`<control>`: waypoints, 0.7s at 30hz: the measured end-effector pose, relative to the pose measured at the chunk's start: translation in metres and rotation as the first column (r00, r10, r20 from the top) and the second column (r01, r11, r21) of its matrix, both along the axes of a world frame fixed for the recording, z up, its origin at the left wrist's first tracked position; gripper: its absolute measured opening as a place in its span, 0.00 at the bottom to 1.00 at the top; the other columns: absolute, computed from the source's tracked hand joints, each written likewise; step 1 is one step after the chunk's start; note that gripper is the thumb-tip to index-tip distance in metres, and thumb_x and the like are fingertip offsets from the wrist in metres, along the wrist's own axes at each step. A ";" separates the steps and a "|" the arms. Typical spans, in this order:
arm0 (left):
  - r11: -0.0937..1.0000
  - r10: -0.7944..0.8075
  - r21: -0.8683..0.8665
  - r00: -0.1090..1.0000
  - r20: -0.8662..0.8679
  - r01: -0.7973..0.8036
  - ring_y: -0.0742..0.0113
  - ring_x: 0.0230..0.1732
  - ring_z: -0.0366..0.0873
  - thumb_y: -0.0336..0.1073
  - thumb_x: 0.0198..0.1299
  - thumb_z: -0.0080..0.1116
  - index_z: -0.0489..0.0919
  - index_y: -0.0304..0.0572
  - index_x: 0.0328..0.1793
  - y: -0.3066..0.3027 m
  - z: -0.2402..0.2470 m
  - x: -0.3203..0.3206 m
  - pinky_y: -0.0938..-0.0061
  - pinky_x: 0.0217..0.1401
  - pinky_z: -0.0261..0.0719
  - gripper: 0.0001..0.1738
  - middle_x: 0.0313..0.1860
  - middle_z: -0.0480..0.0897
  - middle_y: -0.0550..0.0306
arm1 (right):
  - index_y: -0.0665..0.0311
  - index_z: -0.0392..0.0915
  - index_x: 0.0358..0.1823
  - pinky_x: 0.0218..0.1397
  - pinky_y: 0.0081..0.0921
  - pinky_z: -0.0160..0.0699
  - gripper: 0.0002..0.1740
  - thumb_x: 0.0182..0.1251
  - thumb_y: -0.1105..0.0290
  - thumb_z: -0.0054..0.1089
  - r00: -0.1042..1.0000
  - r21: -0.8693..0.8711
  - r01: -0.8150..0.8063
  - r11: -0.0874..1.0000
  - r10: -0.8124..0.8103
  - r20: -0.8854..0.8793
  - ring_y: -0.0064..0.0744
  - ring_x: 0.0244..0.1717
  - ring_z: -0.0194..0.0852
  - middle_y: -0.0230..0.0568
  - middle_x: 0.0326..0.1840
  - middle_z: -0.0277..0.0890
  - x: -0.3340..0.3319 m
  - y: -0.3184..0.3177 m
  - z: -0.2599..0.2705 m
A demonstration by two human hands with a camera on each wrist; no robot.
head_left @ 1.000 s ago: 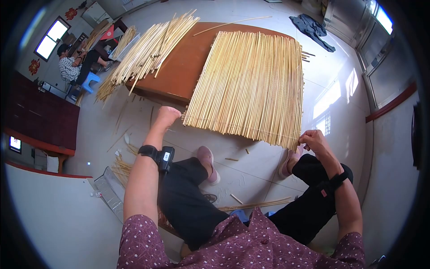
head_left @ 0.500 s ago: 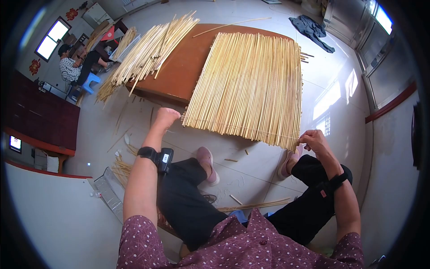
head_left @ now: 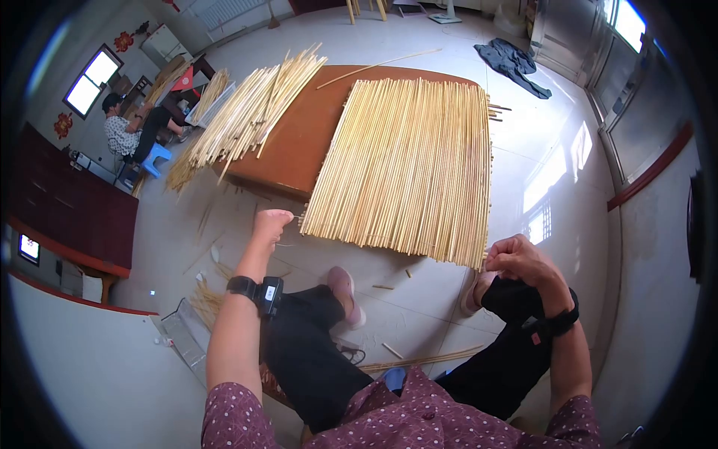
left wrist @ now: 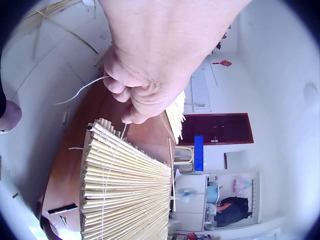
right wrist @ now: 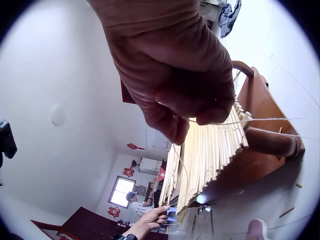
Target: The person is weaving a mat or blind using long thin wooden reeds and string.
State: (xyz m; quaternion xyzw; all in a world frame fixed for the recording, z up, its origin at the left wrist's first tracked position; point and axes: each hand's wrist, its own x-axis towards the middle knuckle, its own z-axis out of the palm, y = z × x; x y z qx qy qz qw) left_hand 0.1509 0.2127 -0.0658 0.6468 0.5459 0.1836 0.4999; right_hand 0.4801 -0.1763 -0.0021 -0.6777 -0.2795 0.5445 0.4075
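Note:
A mat of thin pale sticks (head_left: 407,161) lies on a low brown table (head_left: 299,142), its near edge hanging over the side. My left hand (head_left: 271,223) is a fist at the mat's near left corner. In the left wrist view it (left wrist: 137,95) pinches a thin white thread (left wrist: 80,91) that runs along the mat (left wrist: 125,195). My right hand (head_left: 516,258) is curled at the near right corner. In the right wrist view its fingers (right wrist: 180,85) grip a thread (right wrist: 265,120) coming off the mat's edge (right wrist: 210,150).
A loose bundle of sticks (head_left: 239,105) lies across the table's left side. Stray sticks (head_left: 202,292) litter the floor by my pink shoes (head_left: 345,278). Another person (head_left: 123,127) sits at the back left. A dark cloth (head_left: 516,56) lies on the floor beyond the table.
The head view has tilted, so the table sits lower in the picture. Both hands stay at the mat's near corners, and the right hand's fingers have curled in tighter.

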 end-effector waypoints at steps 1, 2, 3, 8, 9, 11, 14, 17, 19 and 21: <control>0.999 0.039 -0.032 0.999 0.023 -0.038 0.85 0.15 0.60 0.31 0.51 0.62 0.82 0.38 0.33 -0.005 0.004 -0.005 0.84 0.14 0.51 0.06 0.18 0.72 0.69 | 0.67 0.81 0.27 0.18 0.10 0.62 0.04 0.54 0.73 0.64 0.995 0.051 -0.045 0.998 0.049 -0.088 0.11 0.15 0.63 0.26 0.17 0.73 0.000 -0.002 -0.008; 0.999 0.047 -0.027 0.999 0.023 -0.046 0.85 0.15 0.60 0.31 0.51 0.62 0.82 0.38 0.33 -0.013 0.011 -0.009 0.84 0.14 0.51 0.06 0.18 0.72 0.69 | 0.67 0.81 0.27 0.18 0.10 0.62 0.04 0.54 0.73 0.64 0.994 0.055 -0.053 0.997 0.058 -0.088 0.11 0.15 0.63 0.26 0.17 0.73 -0.004 -0.002 -0.005; 0.998 0.043 -0.049 0.998 0.039 -0.041 0.86 0.15 0.59 0.31 0.52 0.62 0.82 0.38 0.35 -0.021 0.019 -0.016 0.86 0.14 0.49 0.06 0.18 0.71 0.70 | 0.67 0.81 0.27 0.18 0.10 0.62 0.04 0.54 0.73 0.64 0.989 0.061 -0.116 0.991 0.121 -0.088 0.11 0.14 0.63 0.26 0.16 0.72 -0.011 0.001 0.002; 0.988 0.125 -0.111 0.981 0.147 -0.109 0.87 0.15 0.58 0.32 0.55 0.62 0.80 0.38 0.39 -0.085 0.073 -0.057 0.88 0.14 0.48 0.07 0.19 0.70 0.72 | 0.64 0.82 0.28 0.22 0.12 0.69 0.06 0.57 0.69 0.62 0.928 0.015 -0.372 0.928 0.371 0.040 0.12 0.17 0.66 0.24 0.18 0.72 -0.046 0.015 0.014; 0.978 0.136 -0.192 0.954 0.266 -0.086 0.87 0.16 0.58 0.32 0.56 0.62 0.79 0.39 0.40 -0.101 0.080 -0.067 0.89 0.14 0.48 0.08 0.20 0.69 0.73 | 0.63 0.82 0.30 0.22 0.12 0.67 0.06 0.59 0.69 0.60 0.920 -0.010 -0.393 0.920 0.393 0.011 0.11 0.19 0.65 0.23 0.18 0.71 -0.054 0.017 0.015; 0.966 0.164 -0.251 0.907 0.387 -0.068 0.87 0.16 0.58 0.33 0.57 0.62 0.78 0.39 0.41 -0.137 0.093 -0.082 0.89 0.14 0.49 0.08 0.20 0.68 0.73 | 0.63 0.82 0.31 0.22 0.13 0.65 0.06 0.60 0.69 0.60 0.893 0.023 -0.446 0.895 0.443 0.076 0.11 0.19 0.64 0.23 0.18 0.70 -0.074 0.023 0.021; 0.934 0.200 -0.356 0.835 0.512 -0.006 0.87 0.17 0.58 0.32 0.60 0.60 0.76 0.39 0.41 -0.197 0.103 -0.100 0.91 0.14 0.50 0.07 0.23 0.69 0.71 | 0.63 0.82 0.33 0.22 0.13 0.61 0.07 0.62 0.67 0.58 0.868 0.061 -0.486 0.872 0.474 0.150 0.11 0.19 0.61 0.22 0.18 0.69 -0.106 0.026 0.028; 0.909 0.219 -0.415 0.814 0.537 0.030 0.87 0.17 0.58 0.32 0.60 0.59 0.76 0.40 0.42 -0.248 0.105 -0.109 0.91 0.14 0.50 0.07 0.23 0.68 0.71 | 0.63 0.82 0.33 0.21 0.14 0.60 0.08 0.63 0.66 0.58 0.889 0.139 -0.453 0.881 0.433 0.152 0.12 0.19 0.61 0.23 0.19 0.70 -0.139 0.021 0.022; 0.845 0.260 -0.521 0.761 0.594 0.117 0.87 0.17 0.57 0.33 0.61 0.59 0.75 0.40 0.44 -0.274 0.100 -0.117 0.90 0.15 0.49 0.08 0.25 0.68 0.72 | 0.62 0.82 0.33 0.22 0.15 0.61 0.08 0.63 0.67 0.58 0.895 0.160 -0.436 0.886 0.408 0.180 0.14 0.20 0.62 0.24 0.19 0.70 -0.164 0.011 0.024; 0.798 0.295 -0.578 0.723 0.624 0.173 0.86 0.17 0.59 0.33 0.61 0.58 0.74 0.40 0.46 -0.288 0.093 -0.121 0.90 0.15 0.51 0.09 0.25 0.69 0.72 | 0.61 0.82 0.33 0.23 0.16 0.63 0.07 0.63 0.67 0.58 0.905 0.162 -0.406 0.900 0.371 0.206 0.15 0.20 0.63 0.25 0.20 0.70 -0.175 -0.006 0.023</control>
